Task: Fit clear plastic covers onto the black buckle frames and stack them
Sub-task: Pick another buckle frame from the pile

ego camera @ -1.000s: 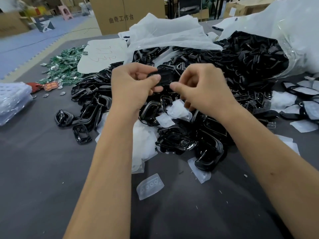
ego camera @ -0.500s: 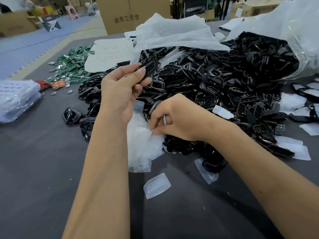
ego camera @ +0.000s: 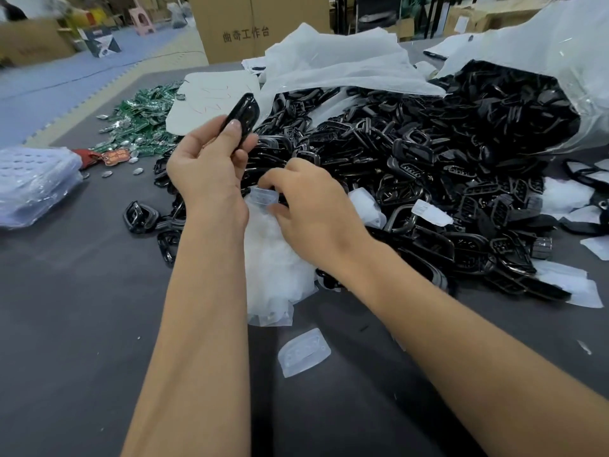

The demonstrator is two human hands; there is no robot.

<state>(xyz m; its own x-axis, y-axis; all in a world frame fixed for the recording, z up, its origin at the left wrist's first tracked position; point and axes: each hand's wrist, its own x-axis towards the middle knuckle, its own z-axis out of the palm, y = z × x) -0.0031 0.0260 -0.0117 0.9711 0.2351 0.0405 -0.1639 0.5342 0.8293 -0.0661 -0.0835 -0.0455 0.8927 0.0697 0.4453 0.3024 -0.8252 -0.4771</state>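
1. Since a second ago, when both hands met on one buckle above the pile, the right hand (ego camera: 313,209) has dropped to the heap of clear covers while the left hand (ego camera: 211,169) has lifted the black buckle frame (ego camera: 242,115) up and clear of the pile.
2. That black buckle frame stands nearly on edge, its lower end clamped between the left thumb and the curled fingers (ego camera: 232,127); the upper end pokes free above them, probably so that its open face is ready to take a cover.
3. A single clear cover (ego camera: 263,196) sits between the right thumb and forefinger, pinched at its edge, just above the heap of clear covers (ego camera: 273,265). It lies below the frame, and the two are apart, not yet fitted.
4. Judging by this, the step in hand is picking one cover; next it must be brought up and pressed onto the frame.
5. Around the hands lies the pile of black buckles (ego camera: 428,166), spilling from a plastic bag (ego camera: 543,54) on the dark table (ego camera: 82,324). One loose cover (ego camera: 304,352) lies nearer, between the forearms.
6. Farther left sit green parts (ego camera: 141,123) and a stack of clear trays (ego camera: 33,179).
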